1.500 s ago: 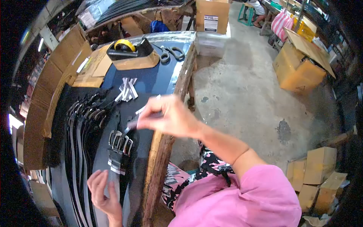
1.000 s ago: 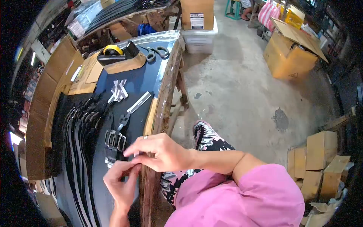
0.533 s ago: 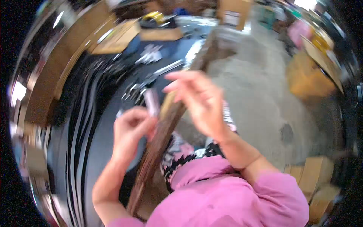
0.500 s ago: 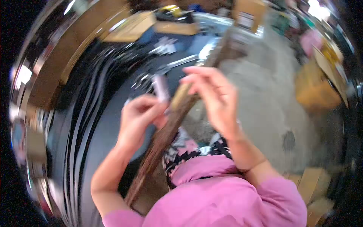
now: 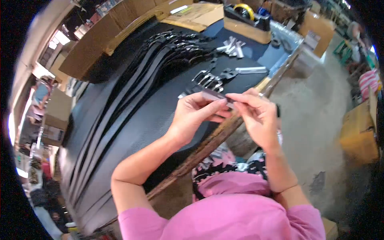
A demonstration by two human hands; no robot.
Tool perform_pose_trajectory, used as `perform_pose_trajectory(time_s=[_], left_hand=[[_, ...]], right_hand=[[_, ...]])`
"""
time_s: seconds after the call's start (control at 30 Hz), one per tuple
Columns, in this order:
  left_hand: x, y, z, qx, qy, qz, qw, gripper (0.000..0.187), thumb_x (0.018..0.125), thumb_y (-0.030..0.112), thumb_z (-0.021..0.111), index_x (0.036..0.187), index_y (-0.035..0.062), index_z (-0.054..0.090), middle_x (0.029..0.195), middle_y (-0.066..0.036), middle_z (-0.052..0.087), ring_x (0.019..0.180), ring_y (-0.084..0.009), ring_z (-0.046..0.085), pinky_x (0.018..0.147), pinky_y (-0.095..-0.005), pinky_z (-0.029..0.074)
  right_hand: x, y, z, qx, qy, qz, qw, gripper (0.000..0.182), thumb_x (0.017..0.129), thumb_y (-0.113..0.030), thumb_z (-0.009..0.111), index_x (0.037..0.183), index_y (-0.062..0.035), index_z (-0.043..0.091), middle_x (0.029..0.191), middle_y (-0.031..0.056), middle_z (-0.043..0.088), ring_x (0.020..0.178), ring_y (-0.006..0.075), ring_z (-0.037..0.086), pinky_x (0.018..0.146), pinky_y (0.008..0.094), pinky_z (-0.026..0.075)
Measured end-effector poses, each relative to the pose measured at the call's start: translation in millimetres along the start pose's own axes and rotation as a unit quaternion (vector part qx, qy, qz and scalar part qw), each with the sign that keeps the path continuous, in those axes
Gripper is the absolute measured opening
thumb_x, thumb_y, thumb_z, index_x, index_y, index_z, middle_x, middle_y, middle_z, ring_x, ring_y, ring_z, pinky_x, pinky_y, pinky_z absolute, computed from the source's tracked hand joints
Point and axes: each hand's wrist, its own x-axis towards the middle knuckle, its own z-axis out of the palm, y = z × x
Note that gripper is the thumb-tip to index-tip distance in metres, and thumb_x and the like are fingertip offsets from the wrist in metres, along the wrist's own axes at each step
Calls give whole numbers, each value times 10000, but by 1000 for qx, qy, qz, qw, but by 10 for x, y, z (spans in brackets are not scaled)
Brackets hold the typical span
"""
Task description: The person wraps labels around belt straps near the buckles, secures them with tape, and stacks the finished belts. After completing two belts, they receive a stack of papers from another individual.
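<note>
Guide: Head view. Where are your fingers, and what do they hold?

Inspector: Your left hand (image 5: 190,118) pinches a dark strip (image 5: 212,95) narrowly between thumb and fingers. Your right hand (image 5: 258,116) pinches near the strip's other end. The strip lies between both sets of fingertips, above the table (image 5: 148,122) edge in this view.

Guide: How should you handle it well?

Inspector: Hold both pinches level. Grip only the ends, so that the face stays visible. Line up the edges before pressing, and apply even pressure; a thin strip will probably twist or crease if pulled unevenly.

Guide: Count the items around your fingers.

Inspector: Between your fingertips: one strip. Just beyond your left fingertips: at least four metal buckles (image 5: 208,81), overlapping. Beyond your right fingertips: one separate white strip (image 5: 252,70). Farther beyond: one pile of pale strips (image 5: 232,49), several, too overlapped to count; then one tape dispenser (image 5: 248,29) with one yellow roll (image 5: 245,9). Left of your left fingers: several belts (image 5: 132,86), exact number unclear.
</note>
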Motion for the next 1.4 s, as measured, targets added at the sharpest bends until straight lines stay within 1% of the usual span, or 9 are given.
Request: perform_pose_trajectory(time_s=[0.33,0.43,0.6,0.7,0.8,0.93,1.1,1.27,1.4], left_hand=[[131,144,-163,100,-20,-20,995,163,812,92,630,930,-20,640,862,-97,656,771,-137,627,677,-244,504],[156,421,-465,286,27,30,957,223,808,111,635,999,-4,640,895,-79,658,844,-117,601,749,-240,477],[629,881,-1573,499,206,188,821,225,813,71,599,1011,-31,628,953,-91,652,846,-102,591,792,-242,455],[999,855,-2315,605,298,168,719,426,676,33,535,1097,-12,578,869,-139,627,749,-175,606,735,-283,476],[1276,924,-2611,667,324,286,607,341,714,42,560,1052,18,601,807,-136,605,720,-197,588,701,-298,472],[1488,1123,-3007,595,217,75,770,322,834,277,568,1032,29,626,1005,-78,634,843,-146,575,733,-297,445],[1632,1109,-2948,492,189,-165,833,475,808,479,586,1048,71,617,747,1,536,627,-97,432,565,-257,363],[1781,1047,-3254,414,175,-144,882,436,745,371,694,1012,37,607,814,-37,595,564,-108,467,487,-220,369],[1748,1158,-3159,340,148,-134,919,432,726,304,720,1032,29,588,914,-52,624,731,-116,576,606,-233,452]], right_hand=[[103,77,-57,69,-15,71,995,163,753,73,590,893,13,646,673,50,566,594,96,520,541,205,397],[197,134,-128,135,24,124,983,156,788,51,578,926,13,639,712,27,593,560,42,481,487,159,361],[400,368,-62,179,64,108,976,172,822,24,568,986,11,618,774,33,617,568,31,469,500,153,353],[498,409,65,74,117,62,988,226,832,9,560,1056,-3,586,809,8,587,609,41,476,524,167,362],[504,500,189,-39,105,16,994,202,833,18,531,1029,24,583,858,103,614,684,128,537,624,231,427],[557,530,244,-80,103,-7,991,205,823,36,516,1007,5,601,737,70,552,565,116,479,527,224,381],[565,513,256,-108,95,-21,989,205,815,48,526,996,0,607,677,37,514,521,90,452,477,211,337],[565,508,284,-107,102,-1,989,204,811,49,535,996,1,608,684,43,515,534,91,457,487,204,339],[558,534,275,-115,98,-8,989,207,806,53,544,997,7,608,717,52,534,573,97,475,509,203,359]])
